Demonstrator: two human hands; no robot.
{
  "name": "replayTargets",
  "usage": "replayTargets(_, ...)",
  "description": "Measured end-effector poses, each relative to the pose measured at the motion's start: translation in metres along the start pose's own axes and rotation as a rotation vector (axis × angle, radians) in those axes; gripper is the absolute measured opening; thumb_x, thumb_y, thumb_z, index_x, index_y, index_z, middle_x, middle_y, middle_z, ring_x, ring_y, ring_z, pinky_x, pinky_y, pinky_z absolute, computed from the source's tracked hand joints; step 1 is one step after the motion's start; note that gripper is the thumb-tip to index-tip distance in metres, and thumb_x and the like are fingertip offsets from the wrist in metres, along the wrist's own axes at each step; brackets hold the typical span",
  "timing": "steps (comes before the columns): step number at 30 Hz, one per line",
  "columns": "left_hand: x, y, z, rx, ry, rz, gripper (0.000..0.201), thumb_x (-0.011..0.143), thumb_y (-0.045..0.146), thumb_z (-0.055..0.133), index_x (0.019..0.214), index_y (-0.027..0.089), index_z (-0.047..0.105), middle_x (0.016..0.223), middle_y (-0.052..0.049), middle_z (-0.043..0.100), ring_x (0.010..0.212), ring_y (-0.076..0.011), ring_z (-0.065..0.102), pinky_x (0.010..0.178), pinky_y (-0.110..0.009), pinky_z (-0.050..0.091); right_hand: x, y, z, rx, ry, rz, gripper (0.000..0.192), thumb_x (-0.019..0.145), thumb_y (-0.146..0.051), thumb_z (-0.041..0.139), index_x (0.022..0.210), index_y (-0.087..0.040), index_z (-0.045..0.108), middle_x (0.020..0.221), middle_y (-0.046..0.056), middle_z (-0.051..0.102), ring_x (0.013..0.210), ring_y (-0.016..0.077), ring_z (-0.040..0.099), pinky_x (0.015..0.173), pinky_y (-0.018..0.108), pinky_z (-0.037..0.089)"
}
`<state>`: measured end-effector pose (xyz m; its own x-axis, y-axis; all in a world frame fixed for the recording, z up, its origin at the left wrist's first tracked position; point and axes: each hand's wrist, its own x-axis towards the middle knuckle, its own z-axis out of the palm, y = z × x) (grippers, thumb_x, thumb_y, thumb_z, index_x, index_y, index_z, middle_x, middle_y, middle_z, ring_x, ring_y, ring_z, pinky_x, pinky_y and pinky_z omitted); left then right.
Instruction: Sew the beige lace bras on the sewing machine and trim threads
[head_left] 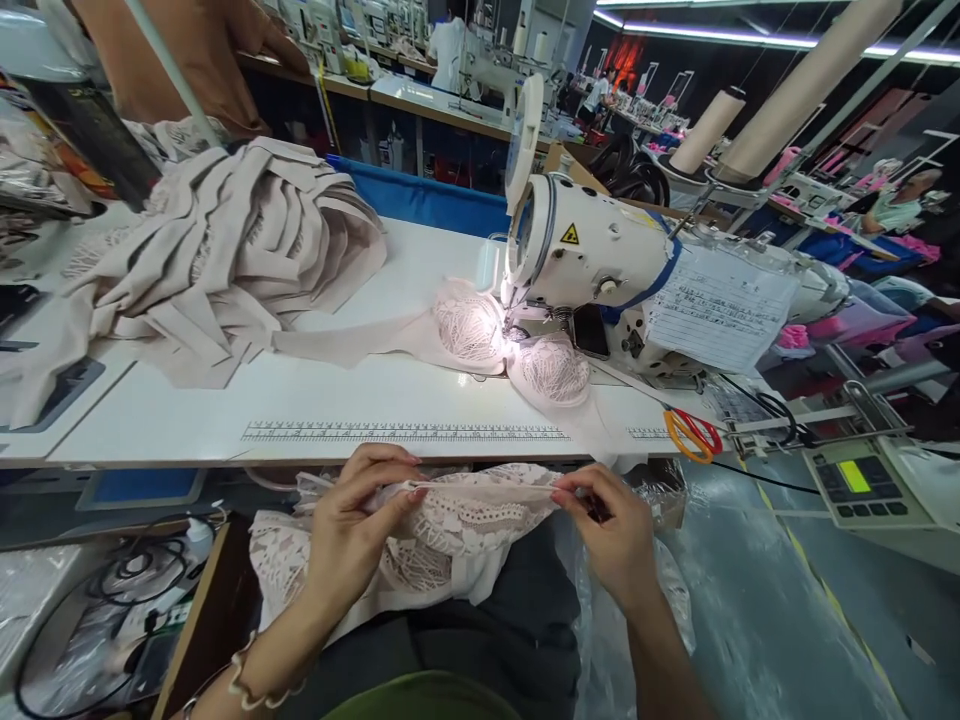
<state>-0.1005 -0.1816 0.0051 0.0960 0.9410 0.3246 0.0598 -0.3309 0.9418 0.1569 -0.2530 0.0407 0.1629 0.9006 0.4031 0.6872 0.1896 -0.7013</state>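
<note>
Lace piece: pale pink lace garment (pixel 465 520) lies over the lap, just below the near edge of the desk (pixel 225 410), its top edge pulled out into a straight band between both hands
Left hand: left hand (pixel 352 530) is curled, thumb and fingertips pressed together on the left end of that band, the rest of the lace bunched under the palm
Right hand: right hand (pixel 611 535) pinches the right end of the band between thumb and forefinger, other fingers folded in
Look of the lace: openwork pattern, plain beige lining showing beneath, crumpled toward the left
Desk top: white, with a printed ruler (pixel 405 432) along the near edge
Sewing machine: white sewing machine (pixel 600 260) at the far right, lamp lit over two lace cups (pixel 517 350)
Scissors: orange-and-red scissors (pixel 694 432) right of the cups
Fabric heap: beige fabric pile (pixel 225 250) at the far left
</note>
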Motion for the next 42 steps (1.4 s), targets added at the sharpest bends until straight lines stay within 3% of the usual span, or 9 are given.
replayTargets(5, -0.003, -0.004, -0.003, -0.076, -0.003, 0.036, 0.007, 0.085, 0.021, 0.076, 0.082, 0.027, 0.077, 0.098, -0.001, 0.063, 0.096, -0.0154, 0.060, 0.089, -0.025, 0.048, 0.013, 0.002, -0.019, 0.184, -0.168, 0.022, 0.014, 0.088, -0.023, 0.071, 0.075, -0.024, 0.066, 0.071, -0.002, 0.060, 0.057, 0.0120, 0.047, 0.050, 0.025, 0.036)
replayTargets(7, 0.000, -0.001, -0.010, -0.129, -0.085, -0.010, 0.006, 0.087, 0.025, 0.075, 0.081, 0.026, 0.075, 0.096, -0.002, 0.062, 0.095, -0.0156, 0.060, 0.088, -0.025, 0.049, 0.020, 0.001, -0.027, 0.282, -0.242, 0.013, 0.015, 0.089, -0.026, 0.071, 0.075, -0.024, 0.066, 0.071, -0.001, 0.059, 0.059, 0.0132, 0.048, 0.051, 0.026, 0.037)
replayTargets(12, 0.018, 0.024, -0.016, -0.110, -0.711, -0.118, 0.034, 0.086, 0.049, 0.075, 0.109, 0.024, 0.069, 0.117, -0.009, 0.061, 0.109, -0.0240, 0.059, 0.088, -0.029, 0.050, 0.032, -0.024, -0.023, 0.301, -0.460, -0.079, 0.015, 0.086, -0.023, 0.073, 0.074, -0.022, 0.065, 0.072, 0.001, 0.061, 0.062, 0.0137, 0.051, 0.054, 0.026, 0.038)
replayTargets(15, 0.022, 0.035, 0.003, -0.060, -0.883, -0.046, 0.037, 0.093, 0.053, 0.063, 0.112, 0.021, 0.066, 0.111, -0.010, 0.062, 0.101, -0.0225, 0.059, 0.081, -0.029, 0.048, 0.034, -0.042, -0.005, 0.204, -0.509, -0.126, 0.014, 0.083, -0.013, 0.072, 0.074, -0.022, 0.064, 0.071, -0.001, 0.060, 0.065, 0.0127, 0.053, 0.057, 0.024, 0.039)
replayTargets(20, 0.016, 0.032, 0.030, -0.129, -0.721, 0.002, 0.039, 0.102, 0.044, 0.052, 0.075, 0.017, 0.061, 0.078, -0.003, 0.056, 0.074, -0.0153, 0.052, 0.068, -0.026, 0.040, 0.024, -0.035, 0.007, 0.197, -0.456, -0.080, 0.012, 0.084, -0.020, 0.072, 0.085, -0.023, 0.060, 0.076, -0.002, 0.062, 0.066, 0.0121, 0.054, 0.058, 0.023, 0.040)
replayTargets(26, 0.019, 0.027, 0.026, -0.127, -0.674, -0.038, 0.032, 0.100, 0.037, 0.055, 0.075, 0.018, 0.061, 0.078, -0.003, 0.055, 0.074, -0.0164, 0.053, 0.066, -0.027, 0.039, 0.017, -0.016, -0.003, 0.239, -0.407, 0.023, 0.016, 0.085, -0.030, 0.073, 0.087, -0.023, 0.059, 0.075, -0.002, 0.062, 0.053, 0.0090, 0.044, 0.049, 0.022, 0.036)
replayTargets(32, 0.021, 0.030, 0.028, -0.115, -0.653, 0.007, 0.028, 0.099, 0.032, 0.056, 0.075, 0.018, 0.062, 0.083, -0.005, 0.056, 0.079, -0.0171, 0.057, 0.069, -0.026, 0.044, 0.023, -0.017, -0.007, 0.278, -0.435, -0.015, 0.015, 0.086, -0.032, 0.073, 0.083, -0.022, 0.062, 0.086, 0.003, 0.068, 0.063, 0.0126, 0.054, 0.055, 0.025, 0.042)
replayTargets(37, 0.022, 0.033, 0.028, -0.094, -0.679, 0.046, 0.025, 0.098, 0.027, 0.056, 0.075, 0.019, 0.062, 0.088, -0.005, 0.055, 0.082, -0.0170, 0.058, 0.070, -0.025, 0.045, 0.024, -0.012, -0.009, 0.316, -0.492, 0.049, 0.018, 0.090, -0.041, 0.071, 0.094, -0.023, 0.069, 0.091, 0.003, 0.067, 0.067, 0.0134, 0.052, 0.059, 0.026, 0.042)
replayTargets(42, 0.023, 0.032, 0.028, -0.083, -0.688, 0.062, 0.023, 0.098, 0.023, 0.056, 0.077, 0.019, 0.063, 0.092, -0.006, 0.058, 0.086, -0.0171, 0.061, 0.072, -0.024, 0.046, 0.024, -0.013, -0.009, 0.474, -0.476, 0.123, 0.021, 0.093, -0.038, 0.065, 0.081, -0.022, 0.063, 0.089, 0.003, 0.065, 0.063, 0.0121, 0.052, 0.055, 0.026, 0.039)
